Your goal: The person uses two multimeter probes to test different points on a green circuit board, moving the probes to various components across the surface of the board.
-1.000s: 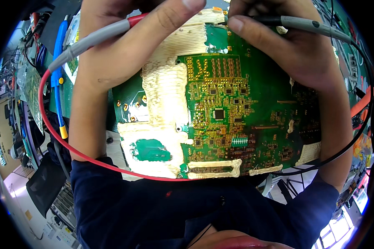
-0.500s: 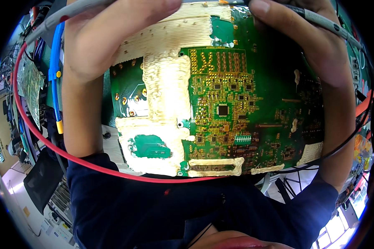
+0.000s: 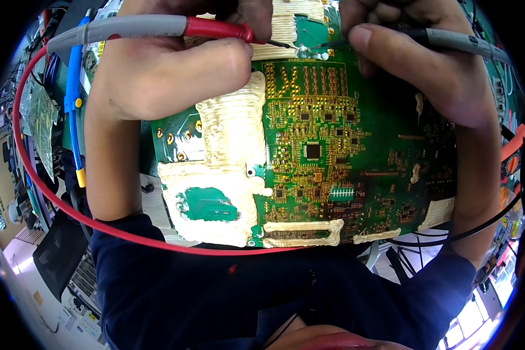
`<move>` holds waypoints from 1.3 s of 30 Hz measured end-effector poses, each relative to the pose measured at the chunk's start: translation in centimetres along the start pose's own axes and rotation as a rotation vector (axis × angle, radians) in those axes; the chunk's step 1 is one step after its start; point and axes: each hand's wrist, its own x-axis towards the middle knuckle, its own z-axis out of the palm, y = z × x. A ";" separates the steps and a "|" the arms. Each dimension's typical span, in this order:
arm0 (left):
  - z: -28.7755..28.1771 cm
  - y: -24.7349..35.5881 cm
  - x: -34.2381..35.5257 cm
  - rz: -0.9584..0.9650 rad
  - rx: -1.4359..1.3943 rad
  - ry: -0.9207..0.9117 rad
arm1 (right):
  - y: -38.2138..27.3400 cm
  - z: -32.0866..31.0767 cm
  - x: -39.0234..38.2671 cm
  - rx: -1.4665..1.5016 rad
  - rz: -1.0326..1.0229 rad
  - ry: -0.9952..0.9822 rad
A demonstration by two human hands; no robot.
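A large green circuit board point(image 3: 385, 140) lies below my hands, with thick cream-coloured bands of coating point(image 3: 230, 128) across its left side. My left hand point(image 3: 186, 76) pinches a red and grey test probe point(image 3: 216, 28), its metal tip pointing right. In my right hand point(image 3: 408, 58) is a black and grey test probe point(image 3: 464, 44), pointing left. Both tips come close together at a small bare green patch point(image 3: 312, 35) with shiny solder near the board's far edge. Whether each tip touches the solder I cannot tell. A square black chip point(image 3: 312, 151) sits mid-board.
A red cable point(image 3: 99, 226) loops from the left probe along the board's near edge. The black cable point(image 3: 478, 233) curves at the right. At the left stand a blue strap-like piece point(image 3: 73, 105) and another circuit board point(image 3: 38, 128). An orange-edged meter point(image 3: 513, 154) is at the far right.
Both hands have come nearer from the board's far edge, bringing the two probe tips onto the bare green patch. The board has hardly shifted.
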 end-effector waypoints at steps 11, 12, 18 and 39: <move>0.0 -0.2 0.2 0.055 0.019 -0.032 | -0.1 0.2 0.0 -0.065 -0.023 -0.002; -0.1 -0.5 0.1 0.066 0.005 -0.032 | -0.2 0.1 0.1 -0.026 0.007 -0.012; -0.3 -0.2 0.2 0.049 0.036 -0.053 | -0.1 0.6 -0.2 -0.130 -0.037 0.029; -0.3 0.4 0.4 0.071 0.110 -0.060 | -0.3 0.7 -0.1 -0.163 -0.085 0.034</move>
